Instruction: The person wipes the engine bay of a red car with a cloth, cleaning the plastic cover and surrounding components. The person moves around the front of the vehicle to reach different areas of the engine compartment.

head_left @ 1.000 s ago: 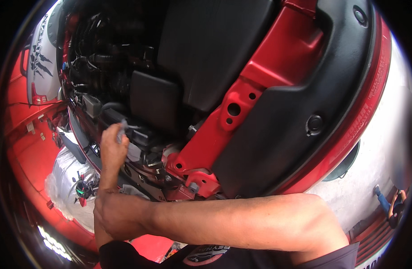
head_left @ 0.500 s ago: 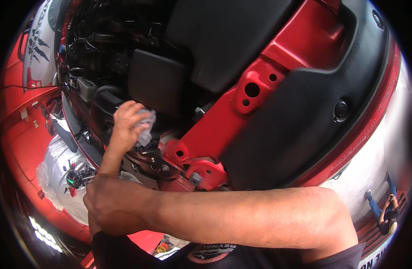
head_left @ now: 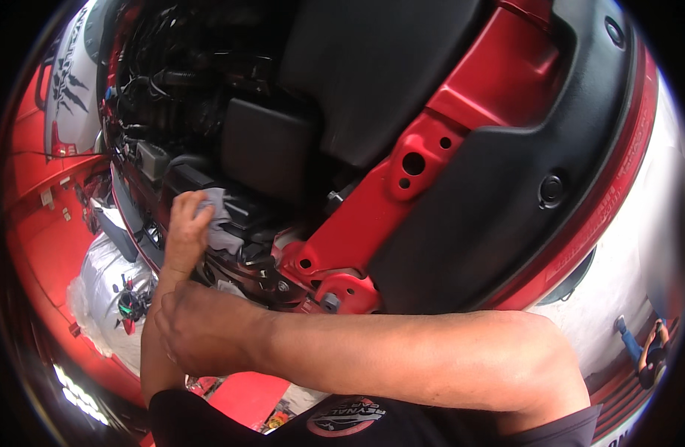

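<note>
My left hand reaches into the engine bay of a red vehicle, its fingers closed on a grey cloth. The cloth lies loosely spread over black parts, beside a black box-shaped cover. My right forearm crosses the view from the right. My right hand is curled, its back toward me, in front of my left forearm. Its fingertips are hidden, so whether it holds anything does not show.
A red metal crossmember with round holes runs diagonally, beside a black plastic panel with round clips. A silvery plastic-wrapped bundle lies at the left by the red floor. Another person is at the far right.
My left hand has moved left and nearer with the cloth, which now looks flatter and more spread out. My right hand has shifted slightly along with it. The view has tilted a little.
</note>
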`<move>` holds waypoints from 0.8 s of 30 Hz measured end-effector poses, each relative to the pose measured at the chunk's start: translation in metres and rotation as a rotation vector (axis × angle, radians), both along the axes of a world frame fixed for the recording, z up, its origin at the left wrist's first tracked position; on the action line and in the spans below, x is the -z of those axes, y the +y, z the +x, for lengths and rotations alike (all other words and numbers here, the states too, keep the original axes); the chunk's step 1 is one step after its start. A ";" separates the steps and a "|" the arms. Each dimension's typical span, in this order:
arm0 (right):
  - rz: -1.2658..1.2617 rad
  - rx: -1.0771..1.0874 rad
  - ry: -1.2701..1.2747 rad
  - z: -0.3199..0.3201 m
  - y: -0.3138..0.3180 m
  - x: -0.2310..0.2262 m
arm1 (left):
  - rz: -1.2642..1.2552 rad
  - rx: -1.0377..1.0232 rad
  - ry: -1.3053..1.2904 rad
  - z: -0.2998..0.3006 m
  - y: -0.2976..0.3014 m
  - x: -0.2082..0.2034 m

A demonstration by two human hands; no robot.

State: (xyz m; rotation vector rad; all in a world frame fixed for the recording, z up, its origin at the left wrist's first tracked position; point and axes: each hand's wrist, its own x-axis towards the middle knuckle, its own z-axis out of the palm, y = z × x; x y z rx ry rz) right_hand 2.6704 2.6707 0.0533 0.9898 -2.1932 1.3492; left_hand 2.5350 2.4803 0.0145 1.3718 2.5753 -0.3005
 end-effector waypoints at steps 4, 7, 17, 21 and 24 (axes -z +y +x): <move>-0.072 -0.045 0.009 -0.004 0.003 -0.001 | -0.131 0.102 -0.035 0.011 0.018 -0.002; -0.015 -0.010 0.022 -0.006 0.004 0.002 | -0.240 0.179 -0.068 0.014 0.044 -0.002; -0.064 0.043 0.045 -0.002 0.006 0.000 | -0.180 0.161 -0.017 0.009 0.043 0.006; -0.070 -0.092 -0.039 0.001 -0.006 -0.007 | -0.134 -0.045 0.219 -0.028 -0.018 -0.007; -0.088 -0.090 -0.066 0.002 -0.005 -0.008 | -0.216 -0.090 0.132 -0.007 0.003 0.005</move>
